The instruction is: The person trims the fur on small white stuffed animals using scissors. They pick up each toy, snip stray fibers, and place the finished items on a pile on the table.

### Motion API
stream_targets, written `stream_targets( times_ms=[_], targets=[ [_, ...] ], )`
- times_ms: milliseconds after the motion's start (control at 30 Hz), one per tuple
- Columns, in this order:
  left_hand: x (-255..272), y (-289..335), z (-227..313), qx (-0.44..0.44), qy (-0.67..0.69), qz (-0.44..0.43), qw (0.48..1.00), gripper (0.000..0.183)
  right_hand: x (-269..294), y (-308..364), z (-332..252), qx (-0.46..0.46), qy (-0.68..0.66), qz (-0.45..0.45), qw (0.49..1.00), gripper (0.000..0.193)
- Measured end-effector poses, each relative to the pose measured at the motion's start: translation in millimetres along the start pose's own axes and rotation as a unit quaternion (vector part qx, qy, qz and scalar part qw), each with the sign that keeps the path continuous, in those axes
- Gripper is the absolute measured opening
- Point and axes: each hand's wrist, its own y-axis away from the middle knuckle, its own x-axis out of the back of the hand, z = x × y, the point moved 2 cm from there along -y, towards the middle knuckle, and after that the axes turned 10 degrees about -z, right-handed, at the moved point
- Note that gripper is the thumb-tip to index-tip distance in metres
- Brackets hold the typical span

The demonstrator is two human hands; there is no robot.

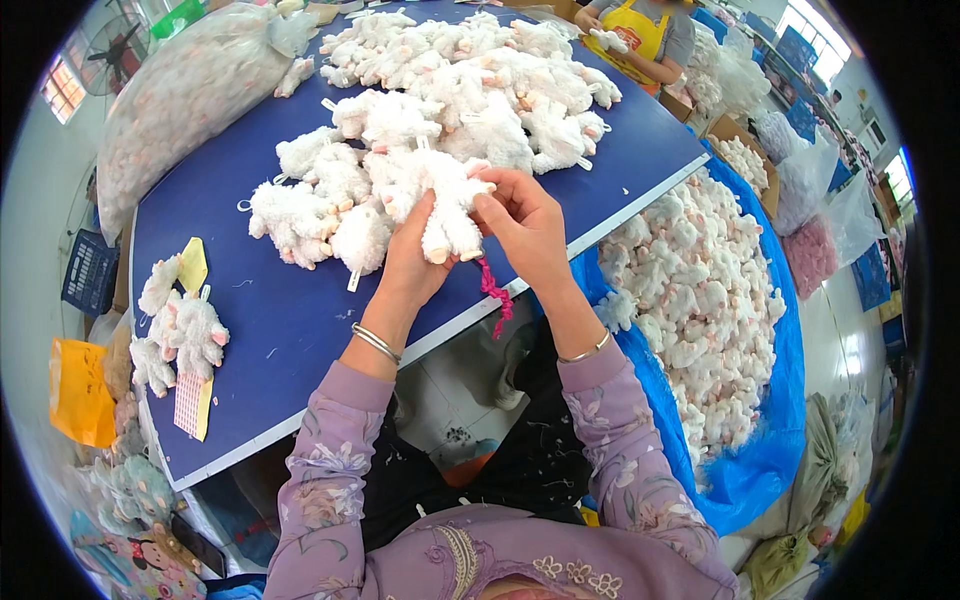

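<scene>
A fluffy white plush toy [440,185] with pinkish patches is held up in front of me, at the near edge of the blue table [270,350]. My left hand [415,255] grips it from below, fingers closed and partly hidden behind it. At its right side, the fingertips of my right hand [528,225] pinch the plush. A curly magenta strip [493,295] hangs down below my hands at the table edge; where it is fixed, I cannot tell. Right behind lies a pile of similar white plush toys [480,80], some with small white loops or tags.
A few plush toys [190,330] lie at the table's left, near a yellow paper [193,265] and a checked slip [188,400]. A big clear bag [190,110] of plush leans far left. Right stands a blue sack [785,400] full of plush; a person in a yellow apron [637,35] works beyond.
</scene>
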Motion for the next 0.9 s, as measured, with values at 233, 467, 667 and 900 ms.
stream_targets(
  times_ms=[233,467,667,900],
  targets=[
    [3.7,-1.0,-1.2,-0.040,-0.093,0.006,0.995,0.042,4.4,-1.2,-2.3,-0.064,0.021,0.043,0.997,0.011],
    [4.5,-1.1,-8.8,-0.045,-0.183,0.023,0.982,0.040,26.7,-1.1,10.9,-0.139,-0.137,0.050,0.980,0.016],
    [15.9,-1.2,-12.4,-0.040,-0.160,0.055,0.985,0.039,11.6,-1.4,5.4,-0.135,-0.028,-0.038,0.990,0.015],
    [18.7,-8.2,-6.2,-0.067,-0.090,0.086,0.990,0.041,13.8,-3.9,3.8,-0.072,-0.053,-0.034,0.995,0.015]
  ],
)
